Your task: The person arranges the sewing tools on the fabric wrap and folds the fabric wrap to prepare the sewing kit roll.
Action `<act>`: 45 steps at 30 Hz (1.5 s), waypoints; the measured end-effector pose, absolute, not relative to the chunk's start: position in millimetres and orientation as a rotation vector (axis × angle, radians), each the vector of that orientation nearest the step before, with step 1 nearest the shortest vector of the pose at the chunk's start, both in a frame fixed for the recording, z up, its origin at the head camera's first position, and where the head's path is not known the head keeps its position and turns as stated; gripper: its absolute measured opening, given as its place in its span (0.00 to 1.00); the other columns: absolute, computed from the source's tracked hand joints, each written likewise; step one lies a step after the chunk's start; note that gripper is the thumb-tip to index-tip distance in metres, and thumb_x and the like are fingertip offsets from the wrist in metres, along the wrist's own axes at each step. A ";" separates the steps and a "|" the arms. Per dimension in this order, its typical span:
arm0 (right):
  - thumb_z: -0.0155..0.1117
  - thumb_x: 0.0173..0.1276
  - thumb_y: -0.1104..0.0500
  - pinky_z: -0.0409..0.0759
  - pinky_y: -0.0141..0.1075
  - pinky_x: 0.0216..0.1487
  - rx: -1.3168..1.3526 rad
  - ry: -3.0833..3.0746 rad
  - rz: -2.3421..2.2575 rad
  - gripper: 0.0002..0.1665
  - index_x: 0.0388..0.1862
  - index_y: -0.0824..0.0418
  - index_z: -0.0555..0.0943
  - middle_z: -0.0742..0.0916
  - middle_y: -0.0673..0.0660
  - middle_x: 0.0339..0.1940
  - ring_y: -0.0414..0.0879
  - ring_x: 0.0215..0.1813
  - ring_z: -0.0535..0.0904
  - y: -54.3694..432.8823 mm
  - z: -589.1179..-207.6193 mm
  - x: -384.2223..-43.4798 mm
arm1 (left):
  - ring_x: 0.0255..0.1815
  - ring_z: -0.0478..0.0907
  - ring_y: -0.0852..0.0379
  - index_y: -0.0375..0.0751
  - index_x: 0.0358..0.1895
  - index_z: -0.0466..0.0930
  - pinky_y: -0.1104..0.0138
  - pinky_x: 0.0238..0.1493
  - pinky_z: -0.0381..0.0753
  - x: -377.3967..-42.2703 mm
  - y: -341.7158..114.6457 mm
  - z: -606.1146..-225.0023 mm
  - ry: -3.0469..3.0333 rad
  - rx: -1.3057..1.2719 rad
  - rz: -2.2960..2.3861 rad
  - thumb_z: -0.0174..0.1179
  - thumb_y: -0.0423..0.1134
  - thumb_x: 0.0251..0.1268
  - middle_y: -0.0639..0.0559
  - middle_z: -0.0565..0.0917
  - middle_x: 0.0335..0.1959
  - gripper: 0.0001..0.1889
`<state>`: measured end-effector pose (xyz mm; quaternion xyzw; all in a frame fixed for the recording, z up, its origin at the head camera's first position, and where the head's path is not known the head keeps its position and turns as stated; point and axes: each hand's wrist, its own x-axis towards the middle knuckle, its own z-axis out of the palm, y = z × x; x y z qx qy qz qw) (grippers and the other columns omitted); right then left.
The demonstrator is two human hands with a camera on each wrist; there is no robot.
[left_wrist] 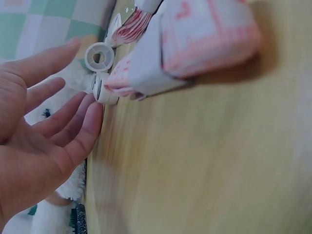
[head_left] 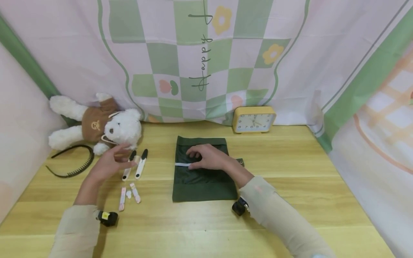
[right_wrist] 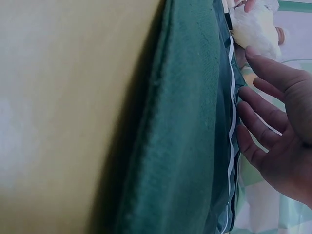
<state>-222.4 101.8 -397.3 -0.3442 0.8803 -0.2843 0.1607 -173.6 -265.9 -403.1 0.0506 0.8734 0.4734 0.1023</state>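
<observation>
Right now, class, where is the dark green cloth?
In the head view, the dark green cloth lies centrally, beneath the right hand, in front and slightly left of the yellow clock.

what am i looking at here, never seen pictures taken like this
No machine here: a person working bare-handed, with a black camera on each wrist. The wide picture is from a head camera; the close ones, from the wrists. On the wooden table are a white plush toy, black toothed headband, yellow clock, white tools with black tips, folded pink-and-white strips and dark green fabric pouch. The left hand is by the tools, the right hand over the pouch; neither appears to hold anything.
</observation>
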 end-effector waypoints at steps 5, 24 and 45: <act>0.73 0.69 0.52 0.79 0.40 0.55 -0.999 2.490 -0.809 0.26 0.62 0.60 0.81 0.86 0.54 0.53 0.48 0.53 0.81 99.6 -400.8 -225.4 | 0.63 0.72 0.29 0.32 0.79 0.54 0.43 0.59 0.76 -172.9 -267.6 -404.8 2.581 0.171 1.385 0.71 0.38 0.64 0.27 0.69 0.69 0.45; 0.74 0.68 0.55 0.79 0.36 0.48 -1.053 2.566 -0.714 0.13 0.48 0.58 0.87 0.86 0.52 0.45 0.45 0.45 0.81 85.0 -406.7 -225.9 | 0.50 0.76 0.43 0.22 0.69 0.68 0.66 0.41 0.81 -179.7 -270.4 -412.1 2.635 0.204 1.310 0.70 0.34 0.64 0.34 0.79 0.50 0.34; 0.73 0.67 0.58 0.78 0.34 0.43 -1.021 2.598 -0.805 0.03 0.37 0.56 0.89 0.85 0.48 0.35 0.40 0.39 0.80 81.5 -413.3 -223.8 | 0.50 0.78 0.43 0.28 0.73 0.65 0.64 0.44 0.79 -177.9 -274.9 -399.8 2.675 0.122 1.281 0.69 0.38 0.67 0.34 0.81 0.51 0.35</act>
